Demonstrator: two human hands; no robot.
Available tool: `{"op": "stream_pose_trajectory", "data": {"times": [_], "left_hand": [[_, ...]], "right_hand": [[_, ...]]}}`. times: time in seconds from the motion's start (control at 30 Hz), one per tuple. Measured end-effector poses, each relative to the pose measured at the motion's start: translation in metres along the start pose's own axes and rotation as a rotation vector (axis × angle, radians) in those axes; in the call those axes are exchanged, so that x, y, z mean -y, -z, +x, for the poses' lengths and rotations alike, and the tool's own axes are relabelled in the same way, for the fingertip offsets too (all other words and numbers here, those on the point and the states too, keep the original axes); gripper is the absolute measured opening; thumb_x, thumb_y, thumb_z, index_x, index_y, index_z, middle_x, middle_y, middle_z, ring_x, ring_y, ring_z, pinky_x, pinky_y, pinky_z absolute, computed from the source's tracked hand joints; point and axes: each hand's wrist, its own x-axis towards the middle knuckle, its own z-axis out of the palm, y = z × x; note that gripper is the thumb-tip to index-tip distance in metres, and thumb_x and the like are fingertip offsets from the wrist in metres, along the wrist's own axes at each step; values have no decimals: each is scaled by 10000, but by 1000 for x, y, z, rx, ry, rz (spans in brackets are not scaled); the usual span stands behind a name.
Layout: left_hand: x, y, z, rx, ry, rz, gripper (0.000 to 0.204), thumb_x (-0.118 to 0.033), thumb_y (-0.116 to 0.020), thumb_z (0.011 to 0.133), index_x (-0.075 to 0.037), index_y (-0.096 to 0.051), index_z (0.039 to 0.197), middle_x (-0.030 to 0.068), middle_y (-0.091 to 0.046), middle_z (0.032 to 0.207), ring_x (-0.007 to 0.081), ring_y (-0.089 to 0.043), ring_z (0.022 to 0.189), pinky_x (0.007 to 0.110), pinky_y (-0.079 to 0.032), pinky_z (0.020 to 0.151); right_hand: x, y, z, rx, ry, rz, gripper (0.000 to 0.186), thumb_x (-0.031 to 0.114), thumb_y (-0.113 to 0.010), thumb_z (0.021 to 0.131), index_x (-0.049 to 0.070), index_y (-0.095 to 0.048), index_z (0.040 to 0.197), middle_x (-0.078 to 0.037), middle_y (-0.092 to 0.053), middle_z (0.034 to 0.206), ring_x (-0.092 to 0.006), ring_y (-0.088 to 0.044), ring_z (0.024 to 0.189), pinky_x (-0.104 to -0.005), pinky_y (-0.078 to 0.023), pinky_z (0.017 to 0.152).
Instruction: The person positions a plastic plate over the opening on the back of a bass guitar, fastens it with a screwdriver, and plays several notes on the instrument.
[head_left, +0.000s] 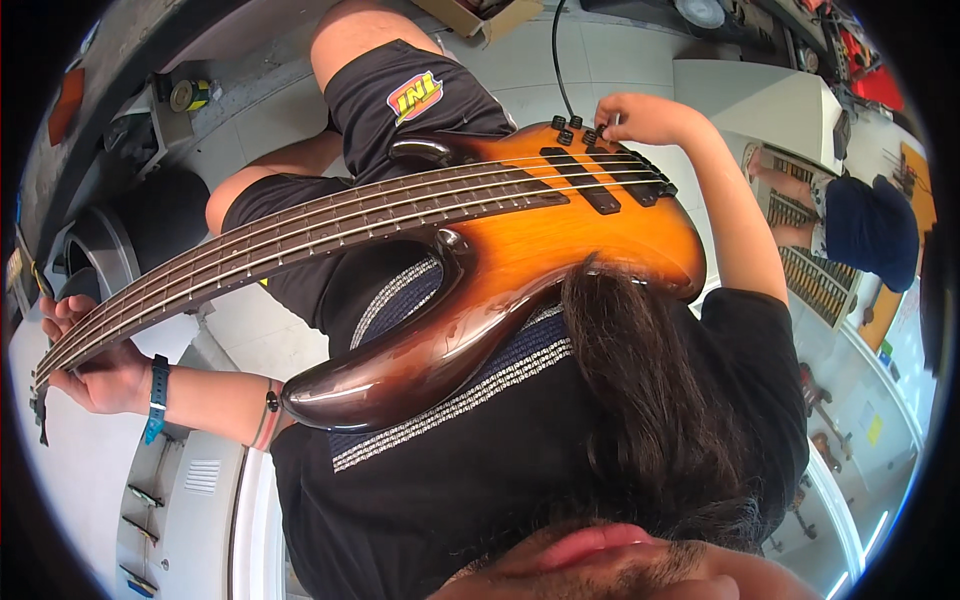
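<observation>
A sunburst electric bass guitar (520, 270) lies across my lap and body, its dark fretted neck (300, 225) reaching to the left. Several metal strings run along it, over two black pickups (590, 190), to a black bridge (662, 182). Near the nut, my left hand (100, 372) is wrapped round the neck, thumb and fingers on opposite sides. My right hand (645, 118) is closed at the body's far edge, its fingertips pinching one of several small black control knobs (565, 136). A black cable (556, 55) comes down to that edge beside the knobs.
Another person (860, 225) is at the right, by racks of dark slats (815, 280). A black cylindrical bin (150, 225) stands at the left near a bench (90, 110). An open cardboard box (480, 18) is at the far side. A white cabinet (200, 490) is at the lower left.
</observation>
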Motion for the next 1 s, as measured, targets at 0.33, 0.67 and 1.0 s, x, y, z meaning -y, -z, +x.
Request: {"op": "stream_pose_trajectory", "data": {"times": [0.33, 0.67, 1.0], "left_hand": [[3, -1, 6, -15, -19, 18, 747, -377, -686, 1049, 221, -530, 1467, 367, -569, 1541, 471, -592, 1331, 581, -434, 1233], [34, -64, -23, 114, 43, -338, 355, -149, -803, 990, 10, -611, 1242, 43, -513, 991, 177, -534, 894, 376, -473, 946], [65, -75, -29, 369, -9, -528, 525, -467, -819, 1026, -61, -646, 1309, 1, -578, 1007, 151, -592, 968, 365, -486, 961]], "right_hand": [[32, 8, 7, 151, -251, -148, 587, 582, -547, 1118, 49, -790, 1152, -193, -798, 1060, -424, -740, 1016, -518, -581, 917], [113, 29, -90, -159, 239, 171, 134, 59, -705, 978, -27, -646, 1063, -165, -614, 1002, -362, -630, 1011, -415, -519, 962], [132, 35, -108, -177, 99, 159, 141, 23, -734, 916, -37, -616, 963, -154, -585, 946, -312, -616, 946, -394, -509, 915]]}}
